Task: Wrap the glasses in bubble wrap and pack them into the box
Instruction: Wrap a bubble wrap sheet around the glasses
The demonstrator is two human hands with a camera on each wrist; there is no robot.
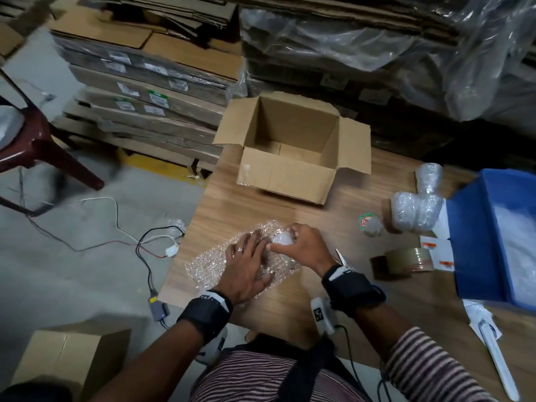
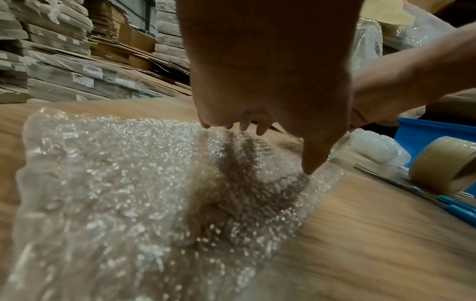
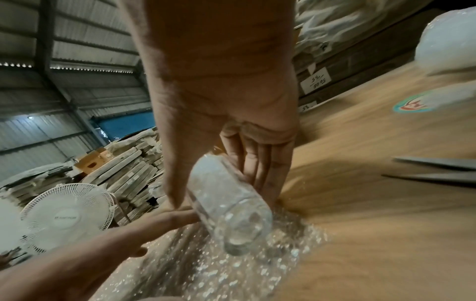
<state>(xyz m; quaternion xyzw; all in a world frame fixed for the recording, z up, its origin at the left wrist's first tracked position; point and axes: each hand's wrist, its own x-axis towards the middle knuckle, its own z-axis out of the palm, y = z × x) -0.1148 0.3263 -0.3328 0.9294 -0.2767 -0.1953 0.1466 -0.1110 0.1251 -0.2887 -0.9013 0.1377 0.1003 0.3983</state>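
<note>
A sheet of bubble wrap (image 1: 211, 261) (image 2: 123, 183) (image 3: 231, 270) lies flat on the wooden table (image 1: 362, 291). My left hand (image 1: 246, 266) (image 2: 260, 126) hovers over its middle with fingers spread and straight. My right hand (image 1: 301, 245) (image 3: 221, 191) grips a clear drinking glass (image 1: 282, 238) (image 3: 226, 205) between thumb and fingers, tilted, its base just above the wrap's right part. The open cardboard box (image 1: 293, 152) stands at the far side of the table, with nothing visible inside. Wrapped glasses (image 1: 417, 210) (image 2: 378, 146) sit to the right.
A blue bin (image 1: 493, 233) stands at the right with white material inside. A tape roll (image 1: 409, 259) (image 2: 443, 163), a bare glass (image 1: 371, 224) and scissors (image 2: 438, 201) lie near it. Cables and a brown chair (image 1: 43, 146) are on the floor at left.
</note>
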